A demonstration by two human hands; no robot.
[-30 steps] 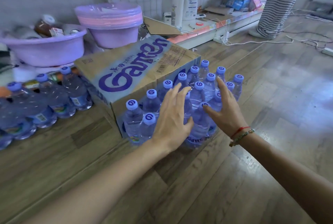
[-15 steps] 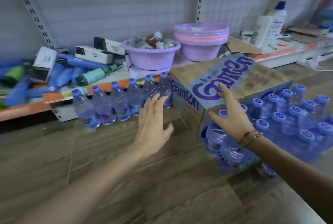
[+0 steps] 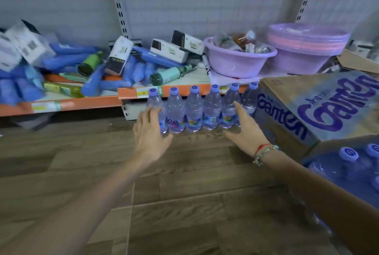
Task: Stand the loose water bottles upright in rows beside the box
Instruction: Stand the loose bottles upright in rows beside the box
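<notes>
A row of several clear water bottles (image 3: 193, 111) with purple caps stands upright on the wooden floor, left of the cardboard box (image 3: 320, 109) printed "Ganten". My left hand (image 3: 150, 134) is spread against the leftmost bottle of the row. My right hand (image 3: 245, 131) is spread at the row's right end, fingers touching a bottle there. Neither hand is closed around anything. A second group of upright bottles (image 3: 348, 164) stands at the right, in front of the box, partly behind my right forearm.
Behind the row runs a low shelf with an orange edge (image 3: 82, 101), cluttered with blue packs, green bottles and white cartons. Two purple basins (image 3: 239, 59) sit on it near the box. Wooden floor (image 3: 184, 203) stretches in front.
The view swung left from the bottle group in front of the box. Both hands left that group and now bracket the two ends of the row on the box's left side.
</notes>
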